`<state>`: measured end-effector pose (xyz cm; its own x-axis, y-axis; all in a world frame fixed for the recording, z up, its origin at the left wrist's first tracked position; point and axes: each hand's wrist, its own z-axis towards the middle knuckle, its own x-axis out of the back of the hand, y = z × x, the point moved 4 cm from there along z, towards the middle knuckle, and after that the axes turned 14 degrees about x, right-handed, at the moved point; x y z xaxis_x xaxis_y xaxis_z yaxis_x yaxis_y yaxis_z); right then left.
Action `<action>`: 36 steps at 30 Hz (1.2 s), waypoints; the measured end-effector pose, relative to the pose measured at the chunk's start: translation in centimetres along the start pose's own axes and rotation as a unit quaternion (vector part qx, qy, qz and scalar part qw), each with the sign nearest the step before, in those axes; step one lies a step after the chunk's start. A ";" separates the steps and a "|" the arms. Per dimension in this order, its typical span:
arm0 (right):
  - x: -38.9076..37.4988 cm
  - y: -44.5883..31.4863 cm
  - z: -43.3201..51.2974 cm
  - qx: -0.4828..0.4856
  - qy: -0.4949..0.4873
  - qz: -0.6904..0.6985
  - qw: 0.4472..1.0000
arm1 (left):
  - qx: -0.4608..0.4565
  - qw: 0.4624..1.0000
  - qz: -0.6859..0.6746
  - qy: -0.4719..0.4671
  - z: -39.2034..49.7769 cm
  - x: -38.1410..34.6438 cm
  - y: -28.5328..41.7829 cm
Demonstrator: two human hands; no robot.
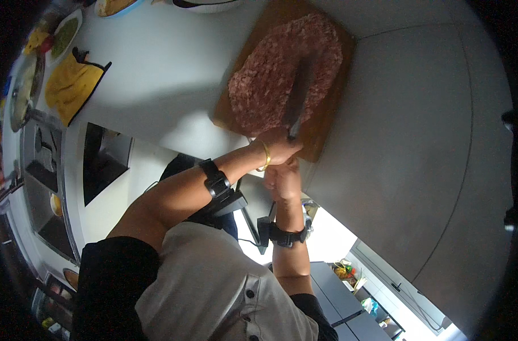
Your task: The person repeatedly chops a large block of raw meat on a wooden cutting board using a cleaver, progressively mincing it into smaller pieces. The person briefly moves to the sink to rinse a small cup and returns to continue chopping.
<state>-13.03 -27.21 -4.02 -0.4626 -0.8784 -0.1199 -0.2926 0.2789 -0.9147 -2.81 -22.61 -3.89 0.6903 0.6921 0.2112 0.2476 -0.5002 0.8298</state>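
Note:
A broad, flattened mass of minced raw meat (263,81) covers much of a wooden cutting board (312,149). Over the meat's right part is a motion-blurred dark knife blade (299,93), its lower end at my left hand (280,145). That hand wears a gold-coloured bracelet and is closed around the knife near the board's lower edge. Directly below it, touching or almost touching, is my right hand (283,181), fingers curled. Whether it also grips the knife's handle is hidden by blur and the left hand. Both forearms wear black straps with small devices.
The board lies on a white countertop (156,55). A yellow cloth (73,87) with dark edging is at the left, near a dish of green food (65,34) and a metal sink (48,187). A grey panel or surface (404,106) extends along the right.

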 end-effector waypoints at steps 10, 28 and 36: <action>-1.3 0.7 1.0 0.004 0.005 0.026 1.000 | 0.024 0.999 0.039 0.006 1.2 0.3 -1.4; -2.8 -0.6 1.4 0.130 0.029 -0.020 0.991 | 0.056 0.987 0.131 -0.072 -0.1 1.6 -0.9; -1.5 -0.4 2.6 -0.086 0.052 0.051 0.994 | 0.038 0.996 0.080 -0.033 4.5 0.1 -0.9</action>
<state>-10.00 -27.01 -4.45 -0.5786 -0.7999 -0.1594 -0.3748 0.4343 -0.8191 0.11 -24.46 -6.96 0.7671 0.5661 0.3018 0.1799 -0.6414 0.7458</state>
